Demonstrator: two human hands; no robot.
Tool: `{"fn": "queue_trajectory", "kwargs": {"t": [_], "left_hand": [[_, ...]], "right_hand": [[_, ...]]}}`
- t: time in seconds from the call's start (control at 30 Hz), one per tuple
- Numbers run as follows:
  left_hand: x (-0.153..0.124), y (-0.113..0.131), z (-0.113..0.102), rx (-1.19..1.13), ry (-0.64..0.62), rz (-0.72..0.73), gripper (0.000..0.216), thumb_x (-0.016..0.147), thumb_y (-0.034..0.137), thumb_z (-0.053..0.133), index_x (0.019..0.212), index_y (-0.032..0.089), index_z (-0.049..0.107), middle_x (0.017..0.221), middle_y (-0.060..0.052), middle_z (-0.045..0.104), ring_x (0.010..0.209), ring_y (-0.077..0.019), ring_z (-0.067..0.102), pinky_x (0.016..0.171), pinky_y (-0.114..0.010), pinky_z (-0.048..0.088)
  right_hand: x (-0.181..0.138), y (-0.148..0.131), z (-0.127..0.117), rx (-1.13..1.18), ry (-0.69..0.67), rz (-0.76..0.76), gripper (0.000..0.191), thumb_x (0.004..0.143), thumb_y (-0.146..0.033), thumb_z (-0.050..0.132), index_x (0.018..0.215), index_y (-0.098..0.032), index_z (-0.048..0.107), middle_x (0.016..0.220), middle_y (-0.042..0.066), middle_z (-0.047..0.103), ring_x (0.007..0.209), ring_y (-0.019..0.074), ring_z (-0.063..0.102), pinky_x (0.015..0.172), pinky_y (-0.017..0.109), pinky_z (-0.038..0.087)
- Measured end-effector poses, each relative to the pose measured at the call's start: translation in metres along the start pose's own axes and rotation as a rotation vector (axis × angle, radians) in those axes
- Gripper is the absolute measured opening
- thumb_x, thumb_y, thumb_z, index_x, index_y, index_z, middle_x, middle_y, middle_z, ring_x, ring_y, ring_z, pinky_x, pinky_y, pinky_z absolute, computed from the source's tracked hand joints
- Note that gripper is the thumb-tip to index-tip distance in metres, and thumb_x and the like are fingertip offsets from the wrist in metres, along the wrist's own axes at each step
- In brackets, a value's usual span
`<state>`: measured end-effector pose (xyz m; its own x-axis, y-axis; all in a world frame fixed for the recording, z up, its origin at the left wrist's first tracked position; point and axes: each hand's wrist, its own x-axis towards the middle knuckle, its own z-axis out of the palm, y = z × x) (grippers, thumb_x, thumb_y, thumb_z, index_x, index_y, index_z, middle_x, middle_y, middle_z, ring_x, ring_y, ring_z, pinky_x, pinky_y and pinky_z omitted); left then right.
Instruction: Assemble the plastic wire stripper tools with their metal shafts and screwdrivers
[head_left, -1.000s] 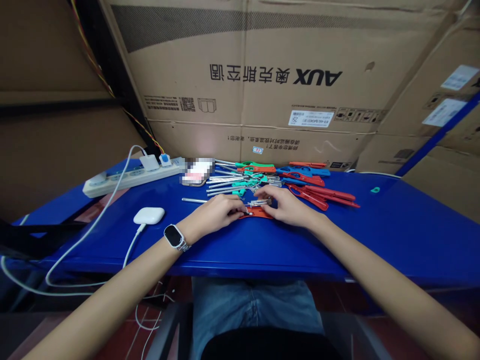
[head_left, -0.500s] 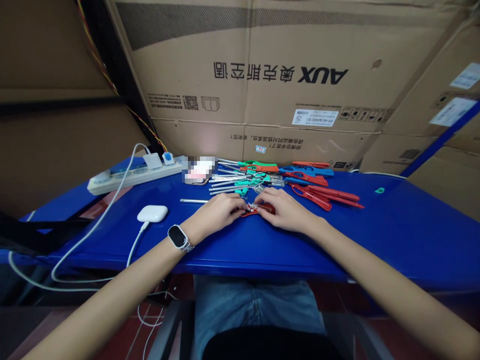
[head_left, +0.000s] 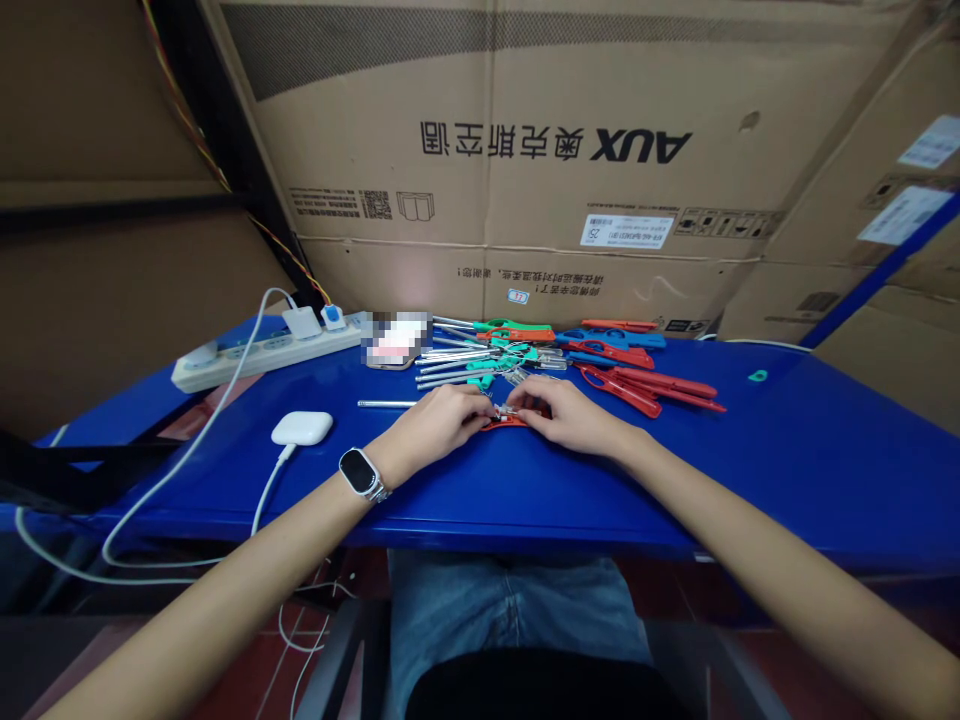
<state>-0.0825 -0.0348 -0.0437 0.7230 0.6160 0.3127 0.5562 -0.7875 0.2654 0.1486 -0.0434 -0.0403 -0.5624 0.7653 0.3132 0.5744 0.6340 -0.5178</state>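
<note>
Low over the blue table, both my hands meet at a red lighter casing (head_left: 507, 422) with small clear and pale parts in it. My left hand (head_left: 448, 418) pinches its left end with thumb and fingers. Curled over the right end is my right hand (head_left: 571, 412), whose fingers hide part of the casing. A metal tube (head_left: 386, 404) sticks out to the left from beside my left hand. Just beyond the hands lie silver tubes (head_left: 454, 366) with green pieces (head_left: 480, 382) and clear plastic parts (head_left: 553, 363).
Right of the pile lie red casings (head_left: 660, 385) and blue casings (head_left: 626, 340). A small green piece (head_left: 758, 376) lies farther right. Left are a white earphone case (head_left: 302, 428), a power strip (head_left: 262, 352) and a phone (head_left: 390, 364). Cardboard (head_left: 480, 200) stands behind the table.
My right fingers have shifted slightly over the casing and now cover more of its right end. My left hand keeps nearly the same hold. The view has moved a little.
</note>
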Motion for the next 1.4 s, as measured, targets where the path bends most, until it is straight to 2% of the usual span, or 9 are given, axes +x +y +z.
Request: {"fn": "queue_trajectory", "kwargs": {"t": [0.27,0.4,0.6,0.8,0.93,1.0,1.1,1.23,1.4], "left_hand": [[0.003,0.008,-0.003,0.092,-0.035,0.02,0.021,0.096,0.013,0.05,0.094,0.017,0.071,0.09,-0.005,0.064,0.076,-0.0172,0.062,0.071,-0.027,0.046],[0.002,0.015,-0.004,0.097,-0.078,-0.011,0.025,0.097,0.011,0.046,0.097,0.016,0.07,0.094,-0.007,0.063,0.079,-0.0174,0.064,0.073,-0.027,0.048],[0.0,0.014,0.002,0.012,-0.04,-0.013,0.029,0.098,0.01,0.044,0.105,0.017,0.071,0.1,-0.008,0.065,0.087,-0.018,0.066,0.079,-0.027,0.05],[0.003,0.008,0.006,-0.119,0.022,-0.022,0.023,0.095,0.009,0.048,0.1,0.017,0.069,0.096,-0.006,0.069,0.083,-0.0165,0.066,0.078,-0.027,0.049],[0.005,0.006,0.006,-0.226,0.025,-0.082,0.024,0.09,0.005,0.053,0.11,0.017,0.061,0.091,-0.003,0.07,0.082,-0.016,0.066,0.072,-0.025,0.049],[0.005,0.006,0.006,-0.25,0.027,-0.082,0.023,0.09,0.005,0.054,0.108,0.017,0.061,0.087,-0.002,0.07,0.08,-0.0153,0.066,0.071,-0.024,0.049],[0.003,0.007,0.005,-0.2,0.034,-0.04,0.017,0.093,0.009,0.053,0.102,0.018,0.065,0.089,-0.003,0.069,0.08,-0.015,0.065,0.074,-0.025,0.049],[-0.001,0.012,0.004,-0.039,0.002,0.054,0.029,0.1,0.016,0.043,0.109,0.018,0.07,0.096,-0.007,0.065,0.083,-0.0166,0.064,0.078,-0.028,0.05],[-0.006,0.015,0.004,0.09,-0.048,0.1,0.033,0.101,0.017,0.04,0.109,0.017,0.072,0.1,-0.009,0.061,0.087,-0.0172,0.062,0.081,-0.029,0.051]], "right_hand": [[0.001,0.002,0.001,0.007,0.013,-0.035,0.013,0.087,-0.01,0.057,0.09,-0.018,0.068,0.086,0.004,0.065,0.08,0.0164,0.06,0.072,0.029,0.047],[0.0,0.005,0.007,0.007,0.022,-0.039,0.011,0.087,-0.01,0.054,0.089,-0.018,0.061,0.086,0.004,0.06,0.077,0.0158,0.056,0.069,0.028,0.045],[-0.001,0.005,0.014,0.011,0.023,-0.052,0.011,0.087,-0.01,0.047,0.091,-0.02,0.049,0.087,0.004,0.056,0.08,0.0183,0.052,0.072,0.031,0.043],[-0.001,0.007,0.013,0.076,-0.006,-0.03,0.01,0.086,-0.012,0.049,0.091,-0.021,0.049,0.084,0.003,0.057,0.08,0.0189,0.052,0.073,0.032,0.042],[0.0,0.009,0.012,0.115,-0.023,-0.011,0.009,0.086,-0.014,0.05,0.092,-0.021,0.05,0.081,0.001,0.057,0.077,0.0178,0.051,0.071,0.031,0.042],[0.0,0.01,0.012,0.137,-0.028,0.005,0.008,0.086,-0.015,0.051,0.092,-0.02,0.051,0.081,0.001,0.057,0.075,0.0168,0.051,0.07,0.031,0.042],[0.0,0.01,0.012,0.182,-0.019,0.047,0.006,0.086,-0.017,0.053,0.092,-0.02,0.053,0.084,0.001,0.059,0.074,0.0156,0.054,0.068,0.03,0.044],[-0.001,0.009,0.009,0.164,0.002,0.08,0.007,0.086,-0.016,0.056,0.092,-0.018,0.057,0.08,0.001,0.062,0.069,0.0145,0.056,0.065,0.028,0.046],[0.0,0.003,0.002,0.001,0.045,0.018,0.022,0.087,-0.01,0.056,0.105,-0.018,0.064,0.092,0.005,0.072,0.08,0.0168,0.065,0.076,0.032,0.051]]}}
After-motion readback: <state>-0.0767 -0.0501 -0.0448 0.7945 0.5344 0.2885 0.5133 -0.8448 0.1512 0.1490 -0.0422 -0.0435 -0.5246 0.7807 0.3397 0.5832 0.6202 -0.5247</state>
